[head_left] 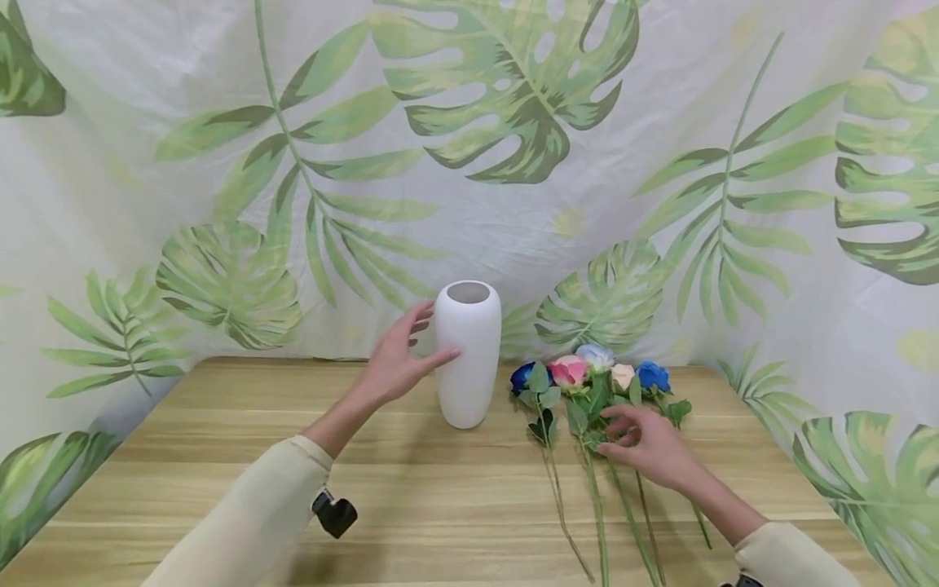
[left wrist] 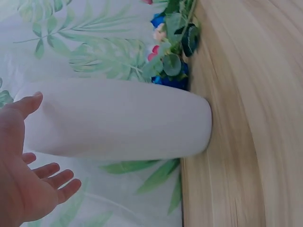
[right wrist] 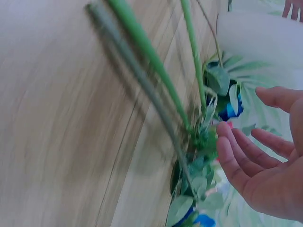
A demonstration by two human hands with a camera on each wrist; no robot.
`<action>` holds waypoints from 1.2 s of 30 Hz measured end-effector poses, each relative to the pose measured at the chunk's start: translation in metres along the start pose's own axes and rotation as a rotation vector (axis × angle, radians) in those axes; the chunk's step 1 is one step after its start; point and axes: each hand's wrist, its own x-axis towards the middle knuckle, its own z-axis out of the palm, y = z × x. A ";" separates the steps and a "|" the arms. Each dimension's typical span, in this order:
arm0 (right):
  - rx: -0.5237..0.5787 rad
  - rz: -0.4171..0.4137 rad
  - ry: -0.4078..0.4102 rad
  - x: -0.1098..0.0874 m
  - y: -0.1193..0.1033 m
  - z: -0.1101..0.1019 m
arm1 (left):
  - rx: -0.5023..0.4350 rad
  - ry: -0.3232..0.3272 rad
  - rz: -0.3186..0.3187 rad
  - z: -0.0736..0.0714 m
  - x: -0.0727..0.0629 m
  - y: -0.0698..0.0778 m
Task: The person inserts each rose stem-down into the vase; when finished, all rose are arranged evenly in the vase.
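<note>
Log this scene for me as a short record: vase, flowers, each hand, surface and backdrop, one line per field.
Vase: white, upright, no stems in its mouth
Flowers: five blooms, two blue, one pink, one peach, one pale blue, lying right of the vase, stems toward the person
Left hand: open beside the vase, thumb overlapping its side; contact unclear
Right hand: over the flowers, fingers loosely bent, holding nothing
Surface: wood-grain table
Backdrop: pale leaf-print cloth
</note>
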 end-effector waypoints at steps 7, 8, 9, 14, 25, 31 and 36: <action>0.211 -0.003 -0.190 0.003 -0.009 0.014 | -0.146 0.068 0.006 0.006 0.009 0.007; 0.244 0.004 -0.223 0.003 -0.010 0.016 | -0.161 0.077 0.005 0.006 0.010 0.008; 0.274 0.016 -0.253 0.003 -0.012 0.018 | -0.177 0.085 0.004 0.006 0.011 0.010; 0.352 0.069 -0.323 0.003 -0.017 0.032 | -0.248 0.113 0.001 0.009 0.014 0.012; 0.343 0.126 -0.387 0.005 -0.030 0.050 | -0.304 0.225 0.072 0.017 0.016 0.011; 0.354 0.150 -0.387 0.006 -0.036 0.058 | -0.273 0.257 0.112 0.021 0.016 0.012; 0.355 0.174 -0.388 0.008 -0.036 0.063 | -0.234 0.244 0.112 0.022 0.016 0.010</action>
